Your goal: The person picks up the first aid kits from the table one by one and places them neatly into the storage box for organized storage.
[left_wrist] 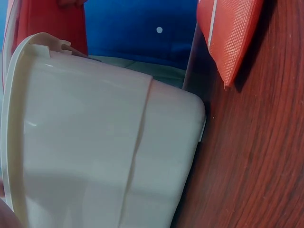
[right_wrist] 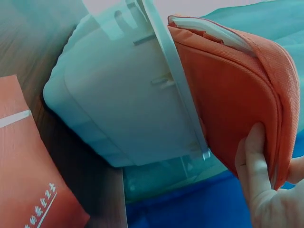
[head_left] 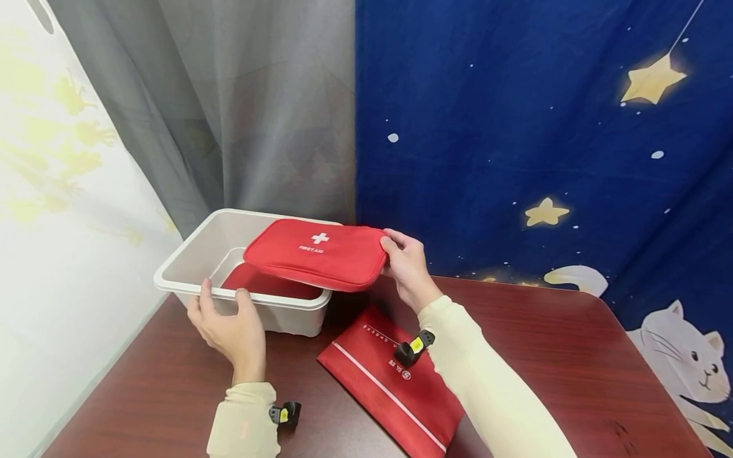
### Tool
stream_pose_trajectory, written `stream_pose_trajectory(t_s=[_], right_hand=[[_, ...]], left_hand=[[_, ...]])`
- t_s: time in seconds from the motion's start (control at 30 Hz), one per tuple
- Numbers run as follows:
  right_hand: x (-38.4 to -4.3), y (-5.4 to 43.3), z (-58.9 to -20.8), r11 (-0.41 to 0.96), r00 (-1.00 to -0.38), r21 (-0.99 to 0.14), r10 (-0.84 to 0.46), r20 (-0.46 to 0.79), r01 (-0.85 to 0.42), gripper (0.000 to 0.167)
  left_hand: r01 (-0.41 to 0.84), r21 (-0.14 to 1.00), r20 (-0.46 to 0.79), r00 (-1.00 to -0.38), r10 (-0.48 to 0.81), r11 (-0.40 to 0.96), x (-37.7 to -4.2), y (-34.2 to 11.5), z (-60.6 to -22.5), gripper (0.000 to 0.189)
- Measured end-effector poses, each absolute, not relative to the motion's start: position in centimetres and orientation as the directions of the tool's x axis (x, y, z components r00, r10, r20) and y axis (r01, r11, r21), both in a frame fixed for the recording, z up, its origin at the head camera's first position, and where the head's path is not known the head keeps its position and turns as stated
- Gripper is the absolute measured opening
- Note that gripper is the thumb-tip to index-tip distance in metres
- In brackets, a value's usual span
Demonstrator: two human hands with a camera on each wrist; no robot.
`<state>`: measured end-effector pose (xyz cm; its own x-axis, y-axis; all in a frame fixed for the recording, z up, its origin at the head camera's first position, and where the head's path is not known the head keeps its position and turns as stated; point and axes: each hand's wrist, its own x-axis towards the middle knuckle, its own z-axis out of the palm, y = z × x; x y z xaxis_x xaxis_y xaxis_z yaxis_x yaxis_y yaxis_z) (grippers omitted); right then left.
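Hold the pouch (head_left: 315, 257), pinched at one end in the right hand (head_left: 409, 266), over the bin (head_left: 291, 319), tilt to clear the rim (head_left: 286, 301), and brace the near side with the left hand (head_left: 233, 329) spread, not clenched.

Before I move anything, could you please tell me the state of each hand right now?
Left hand: open, at the near rim of the white bin.
Right hand: holding the red first-aid pouch by one end.
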<state>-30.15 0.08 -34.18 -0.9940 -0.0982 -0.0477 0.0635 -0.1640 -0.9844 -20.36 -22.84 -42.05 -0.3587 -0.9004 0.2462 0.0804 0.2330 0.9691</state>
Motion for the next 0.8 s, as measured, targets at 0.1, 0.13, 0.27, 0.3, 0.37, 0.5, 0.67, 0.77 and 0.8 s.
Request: stream_pose_trajectory(t_s=[0.1, 0.13, 0.27, 0.3, 0.37, 0.5, 0.67, 0.77, 0.8], right_hand=[[-30.2, -0.6, -34.1, -0.161, -0.994, -0.985, -0.1, -0.038, 0.054, 0.044], [-30.2, -0.8, -34.0, -0.159, -0.994, -0.986, -0.1, -0.036, 0.052, 0.044], [-30.2, -1.6, -34.0, -0.143, -0.994, -0.988, -0.098, -0.039, 0.053, 0.044], [-30.1, -1.7, -34.0, -0.137, -0.994, -0.989, -0.097, -0.041, 0.054, 0.044], [-30.1, -2.0, -34.0, -0.127, -0.995, -0.99, -0.096, -0.042, 0.054, 0.044], [-30.1, -2.7, -34.1, -0.12, -0.994, -0.991, -0.099, -0.041, 0.053, 0.044], [-30.1, -3.4, -34.2, -0.114, -0.993, -0.992, -0.114, -0.043, 0.056, 0.044], [-30.0, -3.8, -34.2, -0.102, -0.992, -0.994, -0.119, -0.036, 0.049, 0.044], [-29.9, -3.9, -34.2, -0.098, -0.992, -0.994, -0.121, -0.035, 0.047, 0.044]], left_hand=[[0.082, 0.97, 0.242, -0.363, -0.9, 0.228, -20.3, -22.8, -42.0, 0.054], [0.083, 0.971, 0.24, -0.364, -0.9, 0.226, -20.3, -22.8, -42.0, 0.055], [0.086, 0.972, 0.234, -0.369, -0.9, 0.218, -20.3, -22.8, -42.0, 0.056], [0.086, 0.973, 0.233, -0.37, -0.9, 0.216, -20.3, -22.7, -42.0, 0.056], [0.089, 0.973, 0.229, -0.373, -0.899, 0.211, -20.4, -22.7, -41.9, 0.056], [0.092, 0.972, 0.234, -0.371, -0.899, 0.215, -20.4, -22.7, -42.0, 0.056], [0.097, 0.969, 0.247, -0.361, -0.899, 0.228, -20.4, -22.8, -42.1, 0.055], [0.099, 0.968, 0.252, -0.357, -0.899, 0.232, -20.4, -22.9, -42.1, 0.054], [0.099, 0.967, 0.254, -0.357, -0.899, 0.234, -20.4, -22.9, -42.1, 0.054]])
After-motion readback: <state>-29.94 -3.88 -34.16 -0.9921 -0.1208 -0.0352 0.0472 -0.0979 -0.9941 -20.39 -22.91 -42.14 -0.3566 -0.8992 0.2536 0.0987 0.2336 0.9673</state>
